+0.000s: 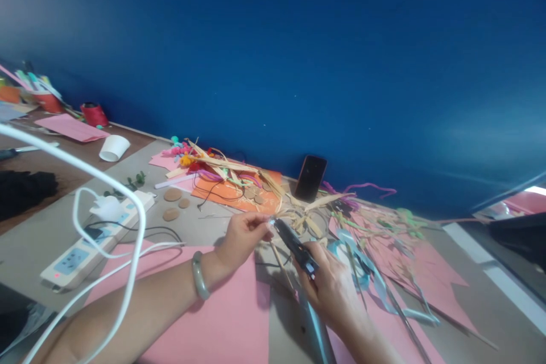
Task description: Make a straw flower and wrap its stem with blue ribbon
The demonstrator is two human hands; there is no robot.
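Observation:
My left hand (243, 239), with a pale green bangle on its wrist, is closed in a pinch near the middle of the table; what lies between its fingertips is too small to make out. My right hand (326, 281) is wrapped round a black handheld tool (295, 245), whose tip meets the fingertips of my left hand. A thin tan stick (282, 264) slants down from just under my left fingertips. Beneath my left forearm lies a pink sheet (222, 318). Pale dried strips (313, 224) are behind the tool.
A power strip (74, 261) with white cables (139, 239) is at the left. Near the blue wall (273, 68) stand a phone (310, 178) and a craft pile on an orange sheet (230, 193). Blue ribbon (390, 293) and pink paper (435, 273) lie right; a white cup (114, 148) lies left.

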